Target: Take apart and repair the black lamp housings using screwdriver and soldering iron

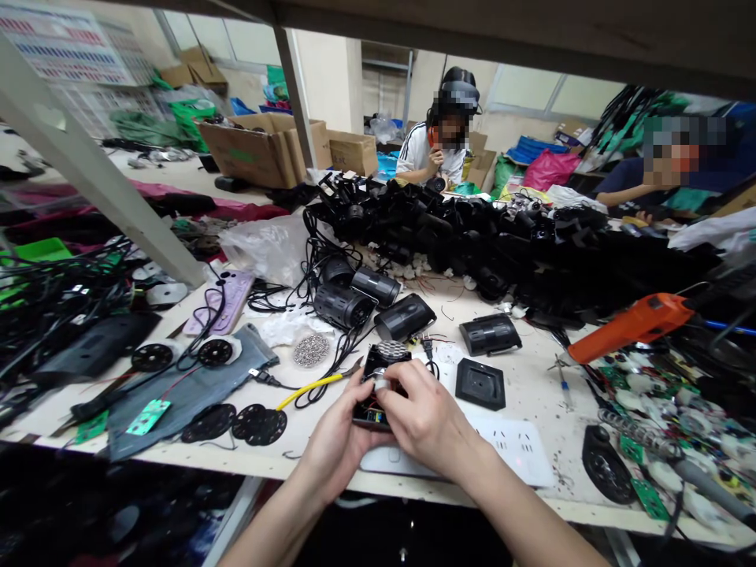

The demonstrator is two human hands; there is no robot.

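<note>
Across the pale bench (562,421), well beyond the white power strip (523,454), one person in a white top (412,150) and another person in dark clothes (617,177) are behind a long heap of black parts (425,224). Just above the left part of the power strip, the left hand (331,437) has its grip closed around a black casing (370,364), which carries a round metal grille (397,351) and some thin wires. At this casing, the right hand (422,405) pinches a small whitish part (381,383) between thumb and finger; whether this part touches the casing, I cannot tell. Just beyond the power strip lies a square black piece (480,384), and farther beyond it is a curved black shell (490,334). To the right of the power strip is an orange tool (631,329); to its left, perforated black discs (260,424) are lying.
</note>
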